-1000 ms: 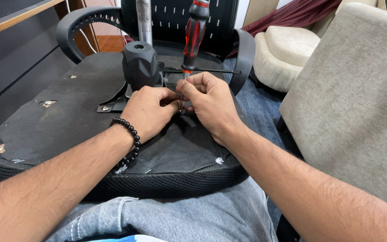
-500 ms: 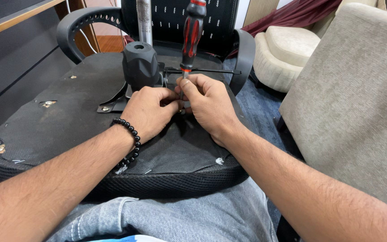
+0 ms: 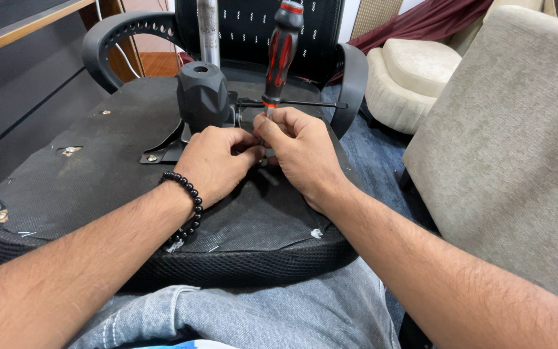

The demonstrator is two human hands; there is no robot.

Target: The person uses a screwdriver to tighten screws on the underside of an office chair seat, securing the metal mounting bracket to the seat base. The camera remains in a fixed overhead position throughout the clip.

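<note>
My right hand [image 3: 301, 152] and left hand [image 3: 217, 161] both pinch the bottom of the screwdriver [image 3: 282, 55], standing straight up on the plate [image 3: 163, 152] under the seat [image 3: 85, 187]. This screw isn't done; the corner ones look in.

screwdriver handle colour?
Red and black screwdriver handle, upright above both hands; head view.
</note>
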